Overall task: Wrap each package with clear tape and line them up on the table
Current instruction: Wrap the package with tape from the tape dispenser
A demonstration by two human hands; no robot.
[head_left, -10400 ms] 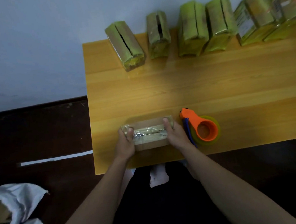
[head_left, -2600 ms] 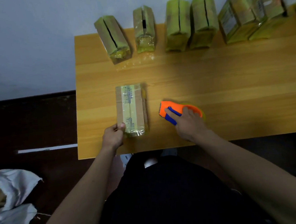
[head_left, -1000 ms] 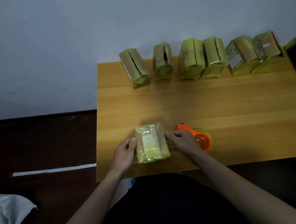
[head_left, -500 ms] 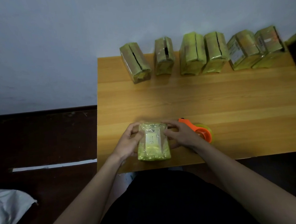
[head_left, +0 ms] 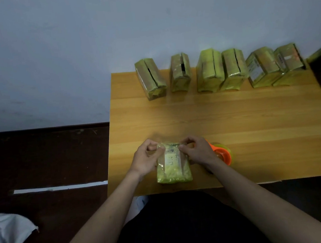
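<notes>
We grip the package at the table's near edge, left hand and right hand pinching its far end; dispenser just right; wrapped row far.

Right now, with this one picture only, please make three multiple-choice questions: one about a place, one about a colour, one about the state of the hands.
1. Where does the tape dispenser lie?
A. Just right of the package in hand
B. In the back row
C. On the floor

2. What colour is the dispenser body?
A. Blue
B. Orange
C. White

3. What do the hands do?
A. Both rest flat on the table
B. Only the left holds the package
C. Both pinch the package's far end

Key:
1 A, it sits on the table behind the right hand.
2 B, its visible body is orange.
3 C, the left hand and the right hand grip the package at its top edge.
</notes>
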